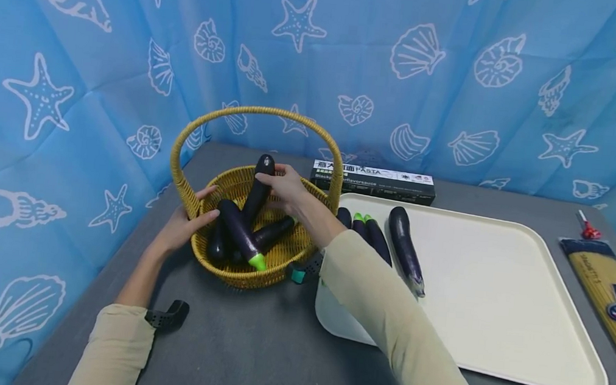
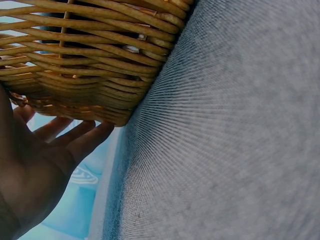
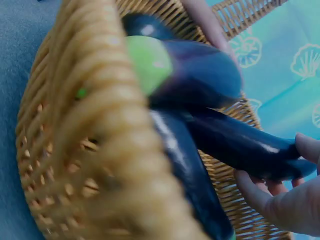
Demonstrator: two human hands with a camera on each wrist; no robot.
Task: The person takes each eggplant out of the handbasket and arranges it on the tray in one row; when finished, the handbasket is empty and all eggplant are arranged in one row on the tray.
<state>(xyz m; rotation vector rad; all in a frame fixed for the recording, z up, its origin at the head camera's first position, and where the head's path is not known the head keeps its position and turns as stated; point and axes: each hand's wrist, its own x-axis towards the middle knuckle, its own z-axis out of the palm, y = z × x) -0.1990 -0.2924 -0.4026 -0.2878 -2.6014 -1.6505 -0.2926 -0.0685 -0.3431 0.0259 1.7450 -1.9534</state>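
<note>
Your right hand (image 1: 288, 191) pinches an eggplant (image 1: 255, 199), its near end hidden; your left hand (image 1: 180, 226) grips the wicker basket (image 1: 242, 279) by its left rim.

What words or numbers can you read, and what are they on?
"PASTA", beside partly covered Chinese characters: long black-and-white box.
"Blackp…erflavorsauce", broken by the yellow woven basket handle: same box.
"SPAGHETTI": clear plastic bag of yellow spaghetti.
Other print: too small, blurred or cut off.
</note>
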